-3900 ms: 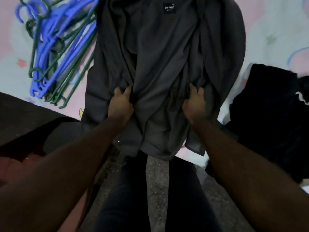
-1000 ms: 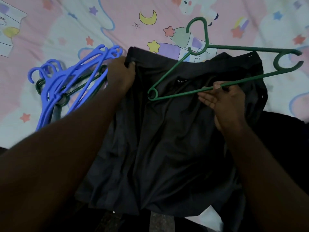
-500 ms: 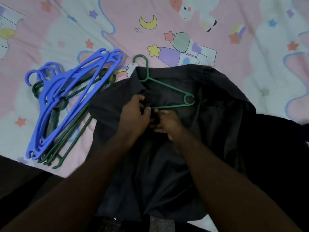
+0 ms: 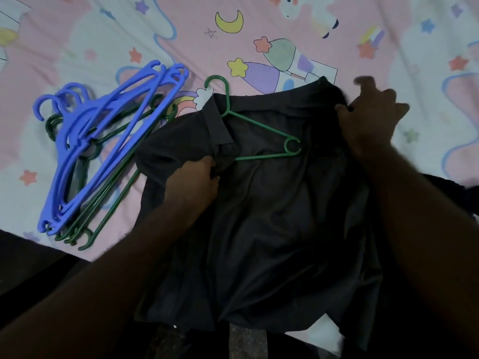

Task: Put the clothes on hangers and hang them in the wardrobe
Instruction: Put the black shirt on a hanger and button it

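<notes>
Fingers (image 4: 211, 164) of the left hand (image 4: 193, 181) pinch the dark shirt (image 4: 259, 216) near its collar; the right hand (image 4: 370, 120) grips its far shoulder. A green hanger (image 4: 259, 126) lies partly inside the shirt on the bed (image 4: 77, 35), near the front edge, beside spare hangers (image 4: 103, 141).

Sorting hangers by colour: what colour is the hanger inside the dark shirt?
Green: the hanger in the shirt, clearest in the head view.

Dark grey shirt (image 4: 272, 216); green hanger (image 4: 261, 130); blue and green hangers (image 4: 103, 151); pink and white sheet (image 4: 259, 29) printed with stars, moon, rainbow.
</notes>
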A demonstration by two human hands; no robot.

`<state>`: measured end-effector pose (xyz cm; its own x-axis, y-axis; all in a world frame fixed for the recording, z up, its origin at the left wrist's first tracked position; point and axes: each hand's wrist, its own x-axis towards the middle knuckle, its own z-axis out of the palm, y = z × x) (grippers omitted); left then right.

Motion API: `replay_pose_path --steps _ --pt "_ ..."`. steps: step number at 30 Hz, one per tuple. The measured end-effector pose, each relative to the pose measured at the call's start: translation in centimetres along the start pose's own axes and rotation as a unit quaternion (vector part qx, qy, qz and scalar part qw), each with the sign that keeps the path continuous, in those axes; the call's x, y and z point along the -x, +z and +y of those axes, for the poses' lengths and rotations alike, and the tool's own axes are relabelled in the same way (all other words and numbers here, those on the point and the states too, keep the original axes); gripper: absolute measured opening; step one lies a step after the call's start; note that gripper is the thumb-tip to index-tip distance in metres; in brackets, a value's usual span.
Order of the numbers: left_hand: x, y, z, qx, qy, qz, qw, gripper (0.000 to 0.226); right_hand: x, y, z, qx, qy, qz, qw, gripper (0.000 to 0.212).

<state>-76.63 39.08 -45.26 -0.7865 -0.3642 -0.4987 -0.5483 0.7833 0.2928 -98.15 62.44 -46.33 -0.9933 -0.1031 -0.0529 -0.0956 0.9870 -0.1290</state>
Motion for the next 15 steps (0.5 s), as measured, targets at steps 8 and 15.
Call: replay_pose_path --steps 8,15 --pt "4.4 2.4 3.4 0.351 -0.018 -0.066 0.934 0.04 10.0 -2.1 -6.0 -0.271 -0.082 -0.09 0.955 0.006" --pt "3.2 5.0 2.2 0.133 0.032 -0.121 0.983 0.024 15.2 6.6 -7.1 -0.26 0.035 -0.235 0.936 0.022"
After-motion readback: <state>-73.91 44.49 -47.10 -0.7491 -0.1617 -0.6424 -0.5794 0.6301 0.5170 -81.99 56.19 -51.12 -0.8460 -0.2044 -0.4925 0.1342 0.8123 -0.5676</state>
